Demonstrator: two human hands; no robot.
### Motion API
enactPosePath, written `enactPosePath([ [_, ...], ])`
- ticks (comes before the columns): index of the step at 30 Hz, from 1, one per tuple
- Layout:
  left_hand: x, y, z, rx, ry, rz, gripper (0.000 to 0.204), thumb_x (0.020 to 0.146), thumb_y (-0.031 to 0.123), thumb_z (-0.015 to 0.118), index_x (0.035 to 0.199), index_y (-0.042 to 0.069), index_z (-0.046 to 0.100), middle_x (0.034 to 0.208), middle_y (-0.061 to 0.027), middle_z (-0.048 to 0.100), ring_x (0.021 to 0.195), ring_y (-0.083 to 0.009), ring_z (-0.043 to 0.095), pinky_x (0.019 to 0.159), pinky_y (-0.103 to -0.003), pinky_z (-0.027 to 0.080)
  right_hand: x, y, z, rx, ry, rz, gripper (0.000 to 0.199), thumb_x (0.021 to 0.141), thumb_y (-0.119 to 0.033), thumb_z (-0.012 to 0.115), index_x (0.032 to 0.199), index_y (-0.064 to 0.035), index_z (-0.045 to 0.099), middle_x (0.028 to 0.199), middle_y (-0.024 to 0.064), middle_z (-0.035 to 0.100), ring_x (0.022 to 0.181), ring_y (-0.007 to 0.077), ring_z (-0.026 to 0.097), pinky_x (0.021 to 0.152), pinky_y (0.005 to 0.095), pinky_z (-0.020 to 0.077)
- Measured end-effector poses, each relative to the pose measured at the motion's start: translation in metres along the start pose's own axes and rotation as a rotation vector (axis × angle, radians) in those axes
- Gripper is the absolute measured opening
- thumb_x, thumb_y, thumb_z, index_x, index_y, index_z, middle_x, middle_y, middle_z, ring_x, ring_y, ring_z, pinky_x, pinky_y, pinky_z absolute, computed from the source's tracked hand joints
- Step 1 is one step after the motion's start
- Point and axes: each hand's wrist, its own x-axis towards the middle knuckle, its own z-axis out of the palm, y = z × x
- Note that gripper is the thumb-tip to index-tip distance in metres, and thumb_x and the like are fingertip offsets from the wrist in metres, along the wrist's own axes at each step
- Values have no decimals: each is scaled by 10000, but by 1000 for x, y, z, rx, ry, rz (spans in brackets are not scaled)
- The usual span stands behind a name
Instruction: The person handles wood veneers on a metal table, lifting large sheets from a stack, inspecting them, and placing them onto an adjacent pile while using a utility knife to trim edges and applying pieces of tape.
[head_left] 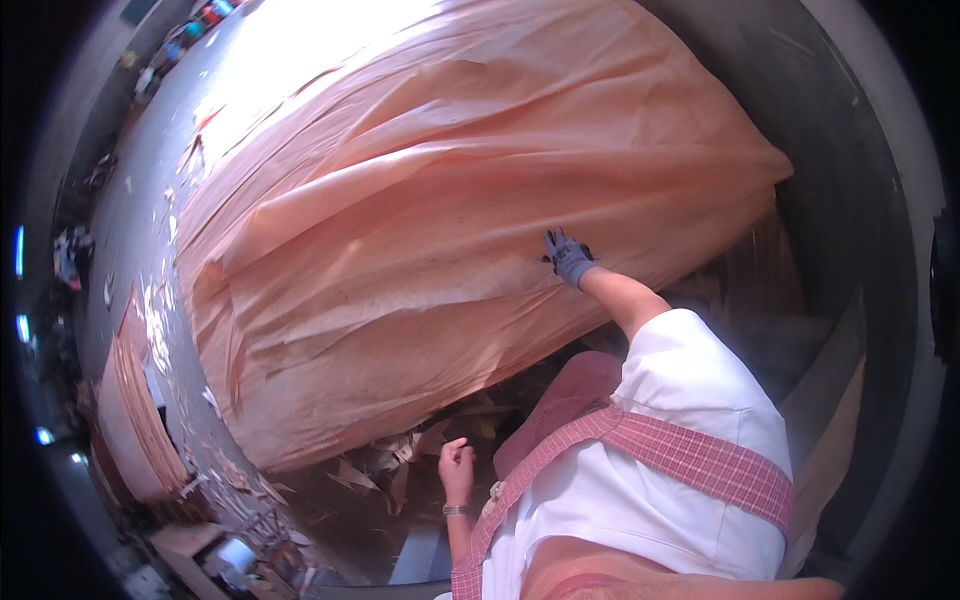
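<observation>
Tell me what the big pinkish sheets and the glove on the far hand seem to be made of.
The sheets look like thin wood veneer, matte: faint grain, soft ripples, torn splintery edges. The glove on the right hand looks like blue-grey knitted fabric, dull, snug over the fingers; any coating is too small to tell.

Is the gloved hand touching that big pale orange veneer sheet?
Touching: the head view shows the right hand, in a blue-grey glove, pressed flat on the pale orange wrinkled veneer sheet.
</observation>
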Motion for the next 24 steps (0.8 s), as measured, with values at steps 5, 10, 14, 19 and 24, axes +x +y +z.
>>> enactPosePath([
  [5, 50, 58, 91, 220, -361, 27, 273, 895, 178, 620, 1122, 27, 602, 910, -45, 651, 840, -120, 612, 764, -269, 494, 67, 53, 18, 37, -75, -76, 424, 918, -186, 501, 1332, -125, 432, 1278, 165, 482, 1013, 361, 626, 765, 511, 536],
  [10, 106, 120, 127, 523, -415, 81, 261, 870, 160, 623, 1089, 16, 628, 864, -122, 682, 791, -201, 659, 736, -319, 512, 80, 78, 20, 198, -7, -96, 305, 948, -226, 471, 1238, -134, 488, 1176, 142, 549, 986, 324, 650, 712, 487, 551],
  [14, 178, 164, 163, 657, -507, 283, 203, 866, 131, 622, 1042, 30, 637, 835, -124, 685, 747, -227, 670, 680, -354, 526, 68, 106, 20, 347, 34, -249, 271, 947, -299, 488, 1152, -124, 503, 1079, 145, 569, 909, 319, 655, 672, 454, 540],
  [19, 246, 222, 238, 713, -536, 582, 185, 861, 127, 623, 1024, 41, 635, 848, -135, 687, 761, -263, 676, 682, -365, 529, -34, 146, -6, 545, 141, -176, 238, 942, -345, 509, 1050, -134, 505, 1026, 128, 563, 887, 321, 628, 709, 445, 512],
  [24, 243, 234, 308, 684, -645, 567, 189, 858, 143, 622, 1021, 47, 633, 854, -132, 692, 766, -265, 679, 686, -378, 528, -149, 233, 49, 620, -67, 205, 233, 881, -283, 571, 1051, -123, 571, 1111, 158, 570, 1003, 336, 607, 811, 458, 499],
])
